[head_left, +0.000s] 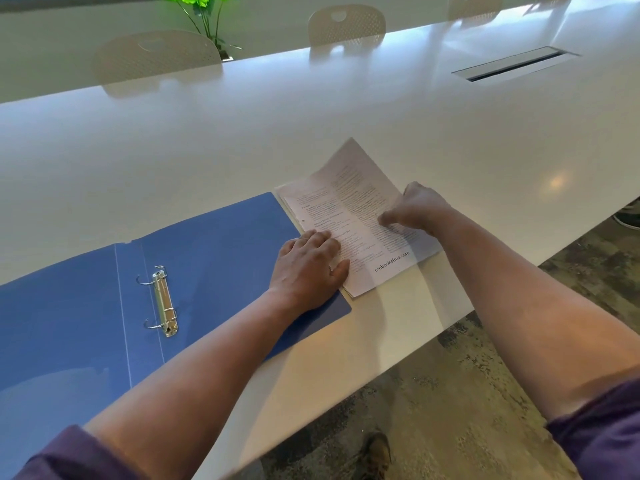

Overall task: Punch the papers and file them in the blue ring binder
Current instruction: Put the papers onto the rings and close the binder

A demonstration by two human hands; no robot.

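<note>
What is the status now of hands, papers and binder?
Left hand flat on papers. Right hand pinching top sheet. Blue binder open, rings empty. Nothing in the way.

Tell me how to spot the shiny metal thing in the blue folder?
Find the open blue ring binder lying flat on the white table. Beside its middle fold sits the silver ring mechanism. It is the only metal part, with two open wire rings.

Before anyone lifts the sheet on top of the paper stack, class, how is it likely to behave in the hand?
Probably floppy: the top sheet is thin and already curls up along a crease. Likely very light. It may slide on the glossy table; perhaps that is why the left hand presses the stack while the right hand pinches the sheet.
</note>
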